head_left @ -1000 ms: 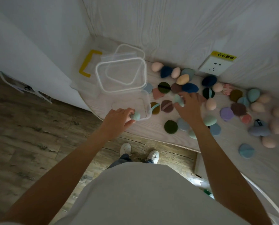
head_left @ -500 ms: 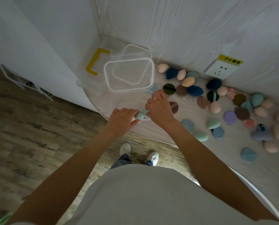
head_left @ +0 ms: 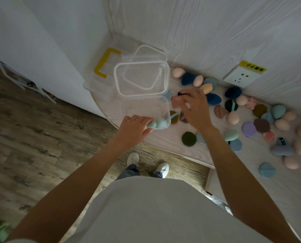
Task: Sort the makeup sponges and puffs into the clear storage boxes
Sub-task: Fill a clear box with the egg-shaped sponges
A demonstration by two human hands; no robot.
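Sponges (head_left: 157, 123), two pale green ones, now sit side by side in the small clear box (head_left: 148, 118) right at your left hand (head_left: 134, 129). Half a second ago your right hand was down there next to your left, bringing the second green sponge over. Now that sponge is in the box and your right hand (head_left: 194, 109) has moved up and away, back toward the pile.

Your left hand curls around the near edge of the small box, with the thumb on the near side and the fingers bent over the rim beside the sponges. It is holding the box in place.

Your right hand is blurry. Its fingers look spread and reaching over a brown puff (head_left: 176, 102), but I cannot tell if it has hold of anything yet.

Just past your right hand's fingertips sits the bigger clear box (head_left: 141, 78), with nothing in it that I can see. To the right of your right hand lie lots of sponges and puffs on the white table (head_left: 163, 142): pink, blue, purple, brown. A dark green puff (head_left: 189, 139) lies beside your right wrist.

So two greens are sorted, and most of the pile is waiting. I think another pick comes next.
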